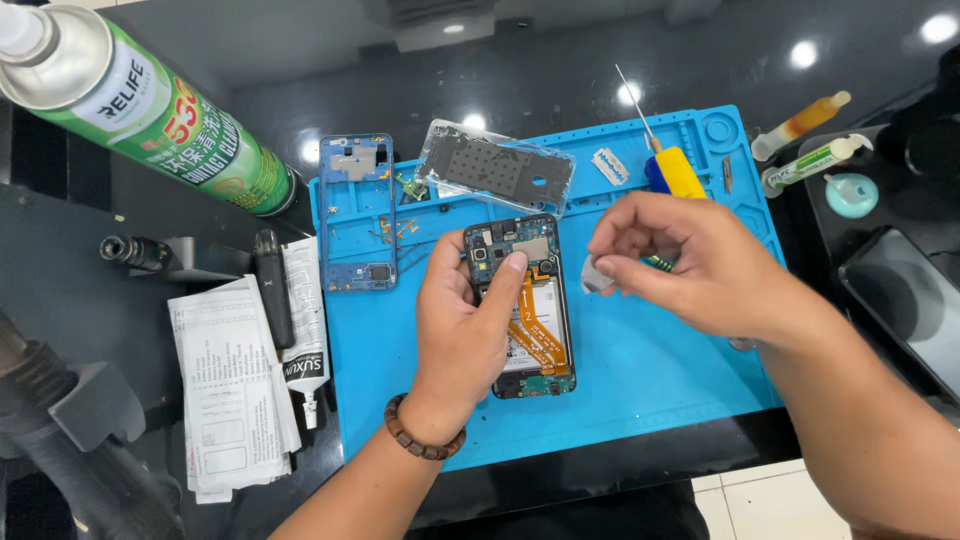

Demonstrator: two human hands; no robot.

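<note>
Left hand gripped opened phone at centre of blue mat, thumb on its top edge, right hand just right, fingers pinching small pale piece, blue frame lay far left.

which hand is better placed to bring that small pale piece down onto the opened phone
Probably the right hand: it already pinches the small pale piece just beside the opened phone. The left hand is busy gripping the phone's side, its thumb resting on the top boards above the blue mat.
</note>
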